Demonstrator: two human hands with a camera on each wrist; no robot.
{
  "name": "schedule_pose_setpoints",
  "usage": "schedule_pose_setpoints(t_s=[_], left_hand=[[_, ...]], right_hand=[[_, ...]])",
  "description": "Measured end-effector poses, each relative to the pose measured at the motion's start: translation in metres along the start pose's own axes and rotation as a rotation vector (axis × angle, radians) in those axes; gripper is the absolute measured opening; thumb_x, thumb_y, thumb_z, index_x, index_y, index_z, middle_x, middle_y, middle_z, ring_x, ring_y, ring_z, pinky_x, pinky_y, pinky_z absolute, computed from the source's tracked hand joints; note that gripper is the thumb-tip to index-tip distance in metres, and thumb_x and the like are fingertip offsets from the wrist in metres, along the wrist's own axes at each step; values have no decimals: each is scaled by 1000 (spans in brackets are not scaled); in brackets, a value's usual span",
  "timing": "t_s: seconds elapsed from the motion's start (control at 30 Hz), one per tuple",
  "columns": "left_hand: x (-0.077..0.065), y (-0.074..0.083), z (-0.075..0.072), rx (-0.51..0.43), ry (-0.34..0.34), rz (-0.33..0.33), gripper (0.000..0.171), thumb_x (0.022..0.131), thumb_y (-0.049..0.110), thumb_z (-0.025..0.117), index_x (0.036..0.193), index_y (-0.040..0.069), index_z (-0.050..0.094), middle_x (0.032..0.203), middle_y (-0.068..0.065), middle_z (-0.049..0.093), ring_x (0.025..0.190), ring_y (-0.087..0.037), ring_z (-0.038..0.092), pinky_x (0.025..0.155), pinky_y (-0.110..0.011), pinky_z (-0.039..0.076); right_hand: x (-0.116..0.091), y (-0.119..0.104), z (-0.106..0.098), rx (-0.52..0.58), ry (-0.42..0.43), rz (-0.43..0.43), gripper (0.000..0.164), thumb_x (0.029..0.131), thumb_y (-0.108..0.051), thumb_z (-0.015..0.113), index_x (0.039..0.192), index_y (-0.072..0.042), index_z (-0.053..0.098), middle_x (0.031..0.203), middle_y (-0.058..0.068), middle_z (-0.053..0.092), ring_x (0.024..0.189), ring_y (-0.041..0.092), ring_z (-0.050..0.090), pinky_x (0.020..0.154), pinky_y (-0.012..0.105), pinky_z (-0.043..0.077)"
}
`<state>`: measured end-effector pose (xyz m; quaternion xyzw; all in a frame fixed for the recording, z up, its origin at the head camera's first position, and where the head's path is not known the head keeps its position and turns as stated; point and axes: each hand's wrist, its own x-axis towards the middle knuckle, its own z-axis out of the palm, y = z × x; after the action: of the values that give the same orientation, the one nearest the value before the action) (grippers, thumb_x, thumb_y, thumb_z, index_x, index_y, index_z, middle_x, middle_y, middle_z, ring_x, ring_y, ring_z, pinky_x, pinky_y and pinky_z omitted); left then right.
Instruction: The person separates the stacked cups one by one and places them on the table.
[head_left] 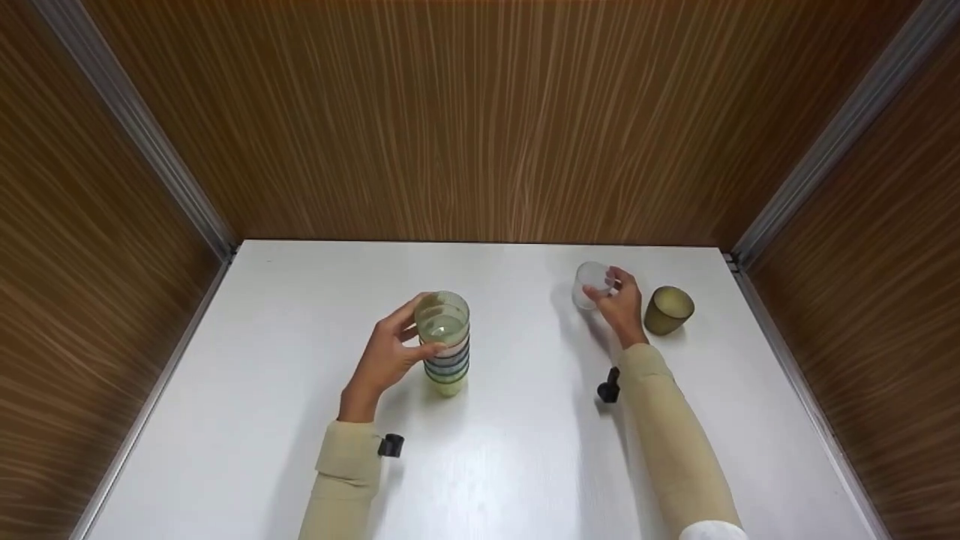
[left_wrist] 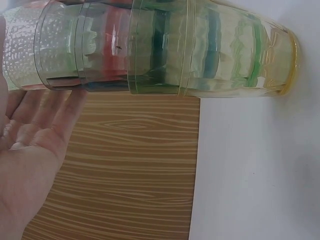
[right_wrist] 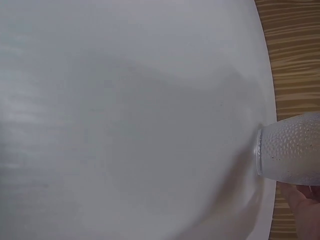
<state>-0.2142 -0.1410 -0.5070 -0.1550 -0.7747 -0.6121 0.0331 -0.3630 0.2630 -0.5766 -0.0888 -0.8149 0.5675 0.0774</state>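
A tall stack of nested see-through cups [head_left: 447, 366] stands upright on the white table, with clear, red, blue, green and yellowish bands along it. My left hand [head_left: 388, 351] holds it near the top, thumb in front and fingers behind. In the left wrist view the stack [left_wrist: 165, 50] lies across the picture beside the palm [left_wrist: 30, 165]. Farther right, my right hand [head_left: 621, 304] grips a clear cup [head_left: 583, 295] by its side. Its bumpy wall [right_wrist: 290, 150] shows in the right wrist view; whether its base touches the table I cannot tell.
An olive-green cup [head_left: 667, 311] stands on the table just right of my right hand. Wood-grain panels [head_left: 480, 120] rise at the back and both sides of the white table [head_left: 510, 465]. Metal strips [head_left: 135, 105] run along the corners.
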Motion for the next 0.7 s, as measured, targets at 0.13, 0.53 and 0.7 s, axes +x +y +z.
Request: schedule_pose_setpoints(t_s=[0.13, 0.53, 0.7], left_hand=[[1, 0, 2, 11, -1, 1, 87, 82, 19, 88, 156, 8, 44, 153, -10, 56, 142, -31, 54, 118, -46, 48], [0, 0, 2, 27, -11, -21, 87, 82, 23, 88, 156, 12, 45, 154, -8, 55, 143, -29, 52, 119, -45, 47], [-1, 2, 0, 42, -2, -24, 85, 83, 22, 88, 156, 12, 45, 155, -7, 54, 144, -29, 51, 119, -45, 47]], right_hand=[[0, 1, -2, 3, 8, 16, 75, 92, -13, 77, 154, 5, 38, 155, 25, 44, 147, 39, 43, 124, 46, 41], [-3, -10, -3, -34, 21, -28, 85, 93, -16, 77, 159, 4, 27, 160, 27, 36, 151, 41, 37, 129, 46, 33], [-7, -32, 2, -68, 47, -179, 77, 91, -14, 78, 154, 3, 38, 156, 26, 40, 149, 41, 38, 129, 47, 33]])
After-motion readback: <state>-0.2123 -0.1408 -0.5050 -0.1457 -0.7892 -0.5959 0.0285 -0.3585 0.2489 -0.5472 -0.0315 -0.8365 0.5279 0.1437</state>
